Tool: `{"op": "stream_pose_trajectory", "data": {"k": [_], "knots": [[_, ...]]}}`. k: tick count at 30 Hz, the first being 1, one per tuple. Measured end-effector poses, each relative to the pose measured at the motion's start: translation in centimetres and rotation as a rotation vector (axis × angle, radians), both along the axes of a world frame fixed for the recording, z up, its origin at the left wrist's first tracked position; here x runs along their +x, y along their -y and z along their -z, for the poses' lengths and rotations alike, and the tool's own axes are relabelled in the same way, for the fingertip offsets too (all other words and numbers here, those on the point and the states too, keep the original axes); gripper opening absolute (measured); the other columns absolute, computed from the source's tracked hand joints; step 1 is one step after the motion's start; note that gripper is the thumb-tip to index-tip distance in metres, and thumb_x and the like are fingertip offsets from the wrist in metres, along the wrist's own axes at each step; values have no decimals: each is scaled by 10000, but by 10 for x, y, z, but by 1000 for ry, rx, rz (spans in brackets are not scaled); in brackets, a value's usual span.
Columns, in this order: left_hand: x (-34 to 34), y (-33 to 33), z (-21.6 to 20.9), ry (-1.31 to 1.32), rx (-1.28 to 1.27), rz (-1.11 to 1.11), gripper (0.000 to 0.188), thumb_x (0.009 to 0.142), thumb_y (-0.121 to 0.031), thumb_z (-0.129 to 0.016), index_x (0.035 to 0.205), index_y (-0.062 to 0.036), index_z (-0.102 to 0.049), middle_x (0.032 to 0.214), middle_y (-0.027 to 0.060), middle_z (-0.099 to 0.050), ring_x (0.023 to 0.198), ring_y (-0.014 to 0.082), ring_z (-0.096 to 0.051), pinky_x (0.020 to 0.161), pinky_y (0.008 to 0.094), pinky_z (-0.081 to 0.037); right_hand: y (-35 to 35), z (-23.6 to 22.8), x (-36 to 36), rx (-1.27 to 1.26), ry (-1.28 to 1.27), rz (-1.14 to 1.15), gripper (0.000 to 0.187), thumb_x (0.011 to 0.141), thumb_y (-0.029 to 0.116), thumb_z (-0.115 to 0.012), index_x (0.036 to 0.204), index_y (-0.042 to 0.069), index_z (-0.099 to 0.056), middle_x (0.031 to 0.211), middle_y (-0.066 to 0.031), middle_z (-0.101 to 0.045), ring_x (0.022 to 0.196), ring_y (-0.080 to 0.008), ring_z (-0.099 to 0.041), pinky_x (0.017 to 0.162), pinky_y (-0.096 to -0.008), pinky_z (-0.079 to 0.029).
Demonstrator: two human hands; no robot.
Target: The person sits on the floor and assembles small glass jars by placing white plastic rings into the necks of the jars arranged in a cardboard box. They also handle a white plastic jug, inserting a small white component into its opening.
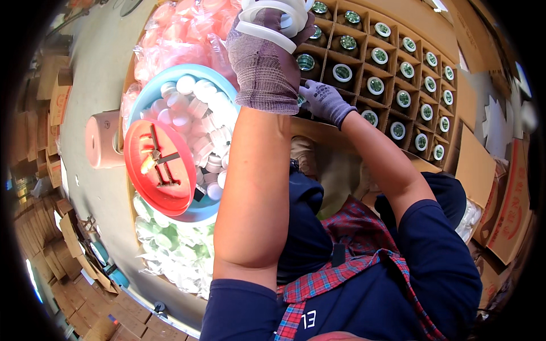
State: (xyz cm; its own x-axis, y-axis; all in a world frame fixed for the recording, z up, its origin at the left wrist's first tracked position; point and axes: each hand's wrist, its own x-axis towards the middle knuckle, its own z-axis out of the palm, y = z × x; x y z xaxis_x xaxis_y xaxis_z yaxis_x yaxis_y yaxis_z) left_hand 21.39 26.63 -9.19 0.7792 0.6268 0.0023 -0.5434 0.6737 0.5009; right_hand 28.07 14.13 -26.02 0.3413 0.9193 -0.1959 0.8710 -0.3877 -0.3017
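My left hand (pixel 264 74), in a purple-grey knit glove, is closed around several white plastic rings (pixel 267 35) at the top of the view, beside the carton. My right hand (pixel 327 101), in a similar glove, reaches to the carton's near left corner. Its bent fingers are at a green glass bottle top (pixel 301 100); what they pinch is partly hidden. The divided carton (pixel 358 77) holds upright bottles, one per cell. Most have a white ring around the top, such as this bottle (pixel 375 86). A bottle (pixel 307 62) near my hands shows no white ring.
On the left, a light blue basin (pixel 139 85) holds white and pinkish caps (pixel 196 108). A red bowl (pixel 151 196) with dark metal pieces rests on its near side. Bagged pink caps (pixel 187 34) lie beyond, green-white pieces (pixel 170 244) nearer. A pink stool (pixel 103 139) stands left.
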Motion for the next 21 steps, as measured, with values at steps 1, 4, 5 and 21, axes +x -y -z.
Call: {"op": "stream_pose_trajectory", "data": {"k": [1,4,5,21], "knots": [[1,0,0,0,-4,1,229,865,-77,-512,1077,-32,-587,992,75,-617,878,181,-613,763,318,-532,1,4,-1,8,18,-12,393,880,158,-545,1271,121,-548,1102,-155,-605,988,-321,-631,832,-408,-523],[11,7,-2,0,-7,21,223,859,-65,-504,1059,-34,-597,974,67,-621,862,173,-614,758,310,-530,2,19,0,19,75,3,355,881,144,-544,1234,112,-563,1084,-151,-614,978,-315,-634,823,-404,-526],[12,7,-3,-3,-2,21,222,856,-61,-502,1053,-34,-601,968,64,-622,857,170,-614,756,308,-529,0,17,3,14,51,-4,349,880,136,-541,1227,112,-565,1078,-149,-616,976,-314,-635,822,-402,-527],[35,25,-17,-345,200,-54,397,719,23,-525,1106,1,-608,982,74,-639,906,167,-617,818,304,-514,-10,40,1,303,-776,175,436,1017,318,-393,1390,92,-405,1419,-96,-446,1311,-238,-393,1120,-357,-269]]}}
